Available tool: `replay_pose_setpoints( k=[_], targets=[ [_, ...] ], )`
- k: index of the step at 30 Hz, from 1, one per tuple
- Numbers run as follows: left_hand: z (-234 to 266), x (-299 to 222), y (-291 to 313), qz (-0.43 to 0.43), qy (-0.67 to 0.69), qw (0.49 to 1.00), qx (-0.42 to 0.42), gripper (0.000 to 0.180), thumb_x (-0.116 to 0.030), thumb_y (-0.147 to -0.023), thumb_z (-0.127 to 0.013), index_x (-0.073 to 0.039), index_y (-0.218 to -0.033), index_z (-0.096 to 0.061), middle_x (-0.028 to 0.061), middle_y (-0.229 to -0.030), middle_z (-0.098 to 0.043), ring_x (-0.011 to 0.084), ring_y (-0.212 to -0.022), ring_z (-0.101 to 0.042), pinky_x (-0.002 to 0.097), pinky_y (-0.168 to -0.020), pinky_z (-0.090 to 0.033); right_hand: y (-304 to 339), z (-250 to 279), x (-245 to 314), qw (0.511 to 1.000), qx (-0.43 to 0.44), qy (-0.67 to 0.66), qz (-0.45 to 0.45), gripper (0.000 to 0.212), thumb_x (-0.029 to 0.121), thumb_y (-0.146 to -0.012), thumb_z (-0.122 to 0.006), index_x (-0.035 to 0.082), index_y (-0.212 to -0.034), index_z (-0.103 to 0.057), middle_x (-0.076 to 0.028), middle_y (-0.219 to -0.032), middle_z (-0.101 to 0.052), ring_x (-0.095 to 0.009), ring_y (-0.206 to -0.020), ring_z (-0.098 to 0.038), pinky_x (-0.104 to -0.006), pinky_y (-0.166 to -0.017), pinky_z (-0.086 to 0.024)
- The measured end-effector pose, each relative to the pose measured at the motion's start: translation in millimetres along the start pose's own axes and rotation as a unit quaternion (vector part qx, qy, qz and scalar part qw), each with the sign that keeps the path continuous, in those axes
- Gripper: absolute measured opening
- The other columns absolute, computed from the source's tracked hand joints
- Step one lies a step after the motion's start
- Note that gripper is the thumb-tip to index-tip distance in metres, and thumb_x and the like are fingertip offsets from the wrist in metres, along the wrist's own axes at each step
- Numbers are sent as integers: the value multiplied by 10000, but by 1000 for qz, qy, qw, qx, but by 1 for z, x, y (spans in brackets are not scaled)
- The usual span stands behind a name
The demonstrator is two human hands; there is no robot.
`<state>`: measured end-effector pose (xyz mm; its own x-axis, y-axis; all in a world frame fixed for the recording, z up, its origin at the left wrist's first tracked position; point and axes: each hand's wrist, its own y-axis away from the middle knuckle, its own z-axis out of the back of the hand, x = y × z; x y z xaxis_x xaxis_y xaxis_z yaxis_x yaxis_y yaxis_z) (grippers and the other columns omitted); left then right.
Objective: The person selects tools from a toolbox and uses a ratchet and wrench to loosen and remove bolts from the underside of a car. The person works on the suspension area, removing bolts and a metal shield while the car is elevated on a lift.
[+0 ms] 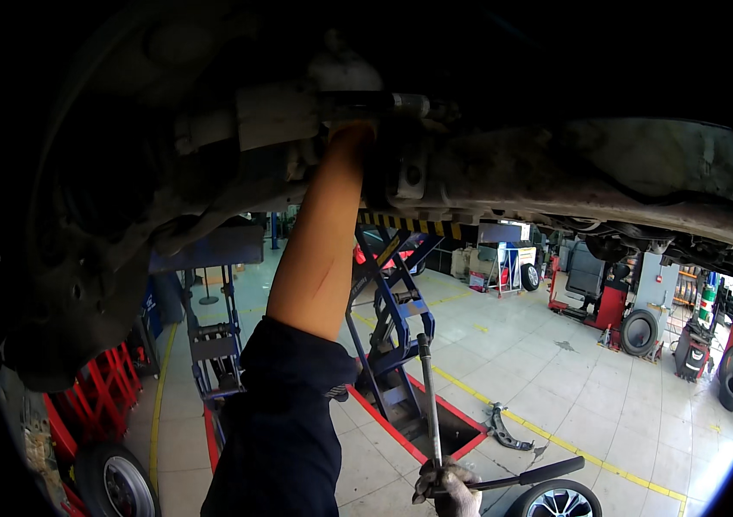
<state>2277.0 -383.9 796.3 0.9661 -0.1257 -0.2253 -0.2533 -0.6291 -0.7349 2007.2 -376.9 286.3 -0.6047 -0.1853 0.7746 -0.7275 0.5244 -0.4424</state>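
Note:
My left arm reaches up into the dark underside of a raised car (590, 164). The left hand (345, 69), a pale blurred shape beside a cylindrical part (276, 114), is too dark for its fingers to show. Low in the view, my gloved right hand (452, 489) is closed around a long-handled socket wrench (431, 401). The wrench's metal shaft stands nearly upright with a dark socket at its top. From the same grip a black bar (552, 470) sticks out to the right; whether it joins the shaft is hidden by the hand.
A blue scissor lift (396, 310) stands over a red-edged floor recess (461, 431). On the tiles lie a suspension control arm (508, 431) and an alloy wheel (560, 501). Another wheel (116, 482) stands lower left near red frames (108, 392). Workshop machines (616, 297) line the far right.

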Motion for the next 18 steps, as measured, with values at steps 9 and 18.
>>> replay_pose_setpoints(
  k=[9,18],
  targets=[
    [24,-17,9,9,44,998,44,748,-591,-1055,-414,49,-1433,-501,307,-1375,-587,487,-1277,-565,530,-1062,-478,0,2,-7,1000,-17,-5,2,359,288,-998,-651,-19,-1172,-584,-120,-929,-646,-227,-776,-671,-350,-649,-585],
    [7,20,-17,-128,50,989,51,667,-500,-1054,-473,-8,-1505,-457,277,-1443,-550,431,-1343,-526,474,-1131,-429,6,3,-15,999,-28,-27,3,352,280,-999,-655,-22,-1173,-607,-131,-968,-661,-233,-797,-682,-357,-648,-589]
  ],
)
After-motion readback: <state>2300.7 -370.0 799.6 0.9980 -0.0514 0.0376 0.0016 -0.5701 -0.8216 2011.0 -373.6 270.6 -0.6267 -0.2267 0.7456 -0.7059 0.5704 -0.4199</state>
